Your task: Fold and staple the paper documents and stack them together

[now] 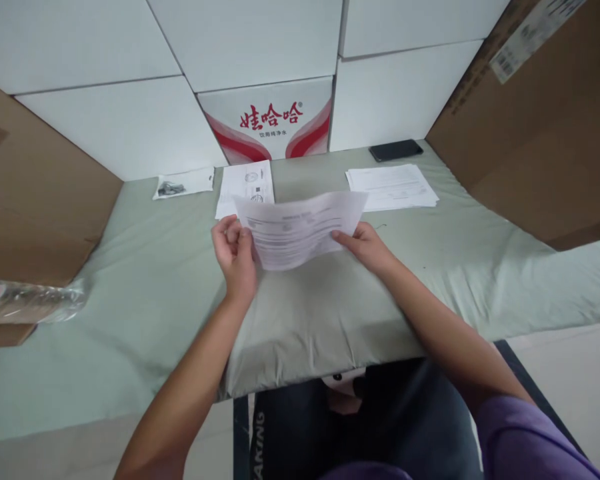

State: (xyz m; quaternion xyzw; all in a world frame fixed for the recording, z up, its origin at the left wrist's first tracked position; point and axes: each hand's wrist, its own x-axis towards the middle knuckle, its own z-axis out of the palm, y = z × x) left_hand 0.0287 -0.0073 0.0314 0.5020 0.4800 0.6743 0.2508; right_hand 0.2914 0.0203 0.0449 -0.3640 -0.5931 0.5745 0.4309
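A printed sheet of paper (295, 230) is held up above the green-covered surface, slightly bowed and tilted. My left hand (236, 257) grips its left edge, thumb in front and fingers curled. At the sheet's right side, my right hand (363, 245) pinches the edge, its thumb on the printed face and the fingers mostly hidden behind. Beyond the left hand lies a pile of papers (245, 181) with stamps and a small square code, partly covered by the sheet. A second stack of printed papers (393, 187) rests beyond the right hand.
A black phone (396, 150) lies at the back right. A clear packet with dark contents (184, 183) lies back left. White boxes (267, 123) form a wall behind, one with red lettering. Cardboard boxes (540, 133) flank the right and left; a plastic bottle (35, 300) lies at far left.
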